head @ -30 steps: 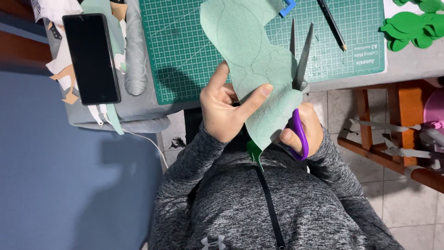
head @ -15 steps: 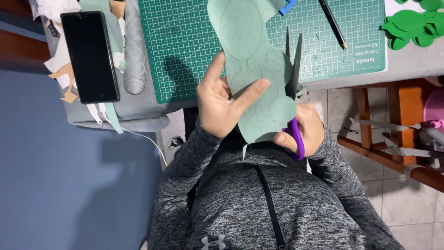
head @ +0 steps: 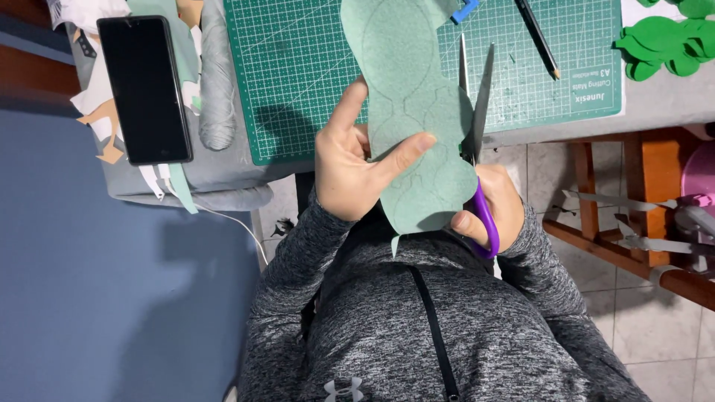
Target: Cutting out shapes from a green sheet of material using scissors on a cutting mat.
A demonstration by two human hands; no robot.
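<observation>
at the centre of the frame we see our left hand (head: pixel 346 167) holding a pale green felt sheet (head: pixel 413 112) upright before the chest; its fingers (head: pixel 406 152) pinch the sheet, the thumb lying across its front face and the others behind. the sheet bears faint drawn outlines and reaches from the upper edge of the frame down to mid-frame. just right of it, our right hand (head: pixel 495 212) grips purple-handled scissors (head: pixel 477 126), its fingers closed through the handle loops; the two blades stand parted and point toward the top of the frame, alongside the sheet's right edge. whether a blade touches the felt we cannot tell.

behind the sheet, in the upper middle, a green cutting mat (head: pixel 298 74) lies on a grey tabletop (head: pixel 670 104). a pencil (head: pixel 538 37) rests on the mat at upper right, and bright green cut shapes (head: pixel 666 48) lie at the far upper right. a black phone (head: pixel 145 89) lies at upper left among paper scraps (head: pixel 100 134). tiled floor (head: pixel 670 350) shows at lower right, a blue surface (head: pixel 112 298) at lower left.
</observation>
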